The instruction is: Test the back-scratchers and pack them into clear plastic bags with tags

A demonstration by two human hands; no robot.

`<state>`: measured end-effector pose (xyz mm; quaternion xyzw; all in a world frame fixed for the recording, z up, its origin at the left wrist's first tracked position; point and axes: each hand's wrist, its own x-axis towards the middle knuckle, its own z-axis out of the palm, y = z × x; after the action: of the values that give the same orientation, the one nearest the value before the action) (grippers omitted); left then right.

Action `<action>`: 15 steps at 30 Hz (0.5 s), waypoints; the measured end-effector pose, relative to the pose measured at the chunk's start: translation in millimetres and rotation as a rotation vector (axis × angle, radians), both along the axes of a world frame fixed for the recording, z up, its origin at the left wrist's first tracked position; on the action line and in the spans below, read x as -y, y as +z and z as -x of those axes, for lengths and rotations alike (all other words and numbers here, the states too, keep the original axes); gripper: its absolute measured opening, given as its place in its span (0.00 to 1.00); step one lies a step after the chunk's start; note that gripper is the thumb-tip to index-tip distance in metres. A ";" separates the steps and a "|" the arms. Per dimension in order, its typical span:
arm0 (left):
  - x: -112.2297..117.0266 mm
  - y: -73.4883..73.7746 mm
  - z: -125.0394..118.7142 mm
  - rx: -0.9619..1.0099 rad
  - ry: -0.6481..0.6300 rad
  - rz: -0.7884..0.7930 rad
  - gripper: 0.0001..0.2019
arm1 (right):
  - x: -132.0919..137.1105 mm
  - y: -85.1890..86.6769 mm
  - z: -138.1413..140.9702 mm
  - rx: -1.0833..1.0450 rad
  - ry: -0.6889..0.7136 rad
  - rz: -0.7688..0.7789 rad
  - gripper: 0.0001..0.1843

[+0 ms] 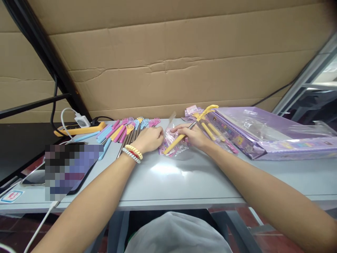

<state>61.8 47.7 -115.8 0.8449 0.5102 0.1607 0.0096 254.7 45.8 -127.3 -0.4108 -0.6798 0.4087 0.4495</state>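
Observation:
My right hand (pixel 193 135) is closed around a yellow back scratcher (pixel 174 144) with a metal neck; its claw-shaped head points up toward the back right. A crinkled clear plastic bag (pixel 172 131) with pink print lies between my hands. My left hand (pixel 152 137) has its fingers curled in at the bag's left edge and seems to pinch it; the fingertips are partly hidden. Just left of that hand, loose back scratchers (pixel 130 129) in pink, blue and yellow lie in a pile. More bagged yellow back scratchers (pixel 210 130) rest beyond my right wrist.
An open purple printed box (pixel 259 146) with clear plastic stands on the right of the grey table (pixel 168 182). At left are a tablet or phone with a blurred screen (pixel 76 172), white cables and a yellow power strip (pixel 81 130). A cardboard wall (pixel 168 63) closes the back.

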 end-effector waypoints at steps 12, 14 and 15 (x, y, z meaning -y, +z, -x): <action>-10.2 -9.7 -6.9 0.693 -0.215 0.453 0.14 | -3.8 4.9 -6.9 -0.191 0.169 0.049 0.33; -10.4 -11.9 -7.8 0.767 -0.268 0.463 0.14 | -3.0 5.9 -7.0 -0.205 0.212 0.082 0.36; -10.4 -12.3 -8.0 0.792 -0.284 0.442 0.14 | -2.5 6.4 -6.8 -0.222 0.229 0.097 0.36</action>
<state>69.9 58.0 -128.1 0.7576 0.3688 0.3553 0.4048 261.5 48.3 -120.8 -0.3041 -0.6479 0.5325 0.4519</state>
